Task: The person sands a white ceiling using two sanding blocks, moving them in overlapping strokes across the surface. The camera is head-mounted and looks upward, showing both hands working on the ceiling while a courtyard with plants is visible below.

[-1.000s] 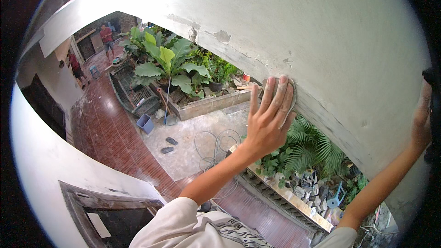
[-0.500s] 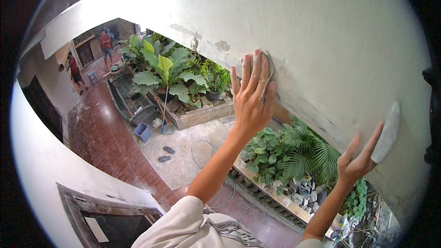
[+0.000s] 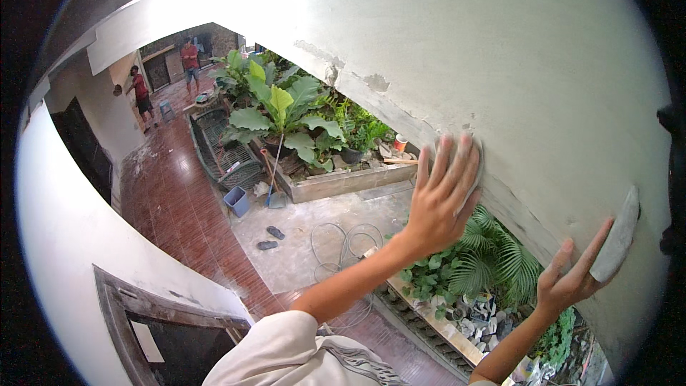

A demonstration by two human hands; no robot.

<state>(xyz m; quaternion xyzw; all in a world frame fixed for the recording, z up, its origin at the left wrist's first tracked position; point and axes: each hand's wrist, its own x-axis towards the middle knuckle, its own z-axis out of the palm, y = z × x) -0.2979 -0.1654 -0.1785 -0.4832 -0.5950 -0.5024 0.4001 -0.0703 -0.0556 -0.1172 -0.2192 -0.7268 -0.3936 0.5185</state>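
Floor below you's red-brown tile (image 3: 164,193) and pale concrete (image 3: 282,264); you've got dark sandals (image 3: 267,245), a blue-grey bin (image 3: 236,202) and a dustpan (image 3: 277,201) there.

Smooth matt wall (image 3: 543,86), rough chipped edge (image 3: 376,82); glossy floor (image 3: 171,189).

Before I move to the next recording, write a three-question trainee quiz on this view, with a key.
1. Fill in: a pale ____ pad-like piece shows at the right hand.

2. True or false: the left hand is raised to the plastered wall.

3. What colour is the bin on the ground near the sandals?
A) yellow
B) blue
C) red

Key: 1. grey; 2. true; 3. B.
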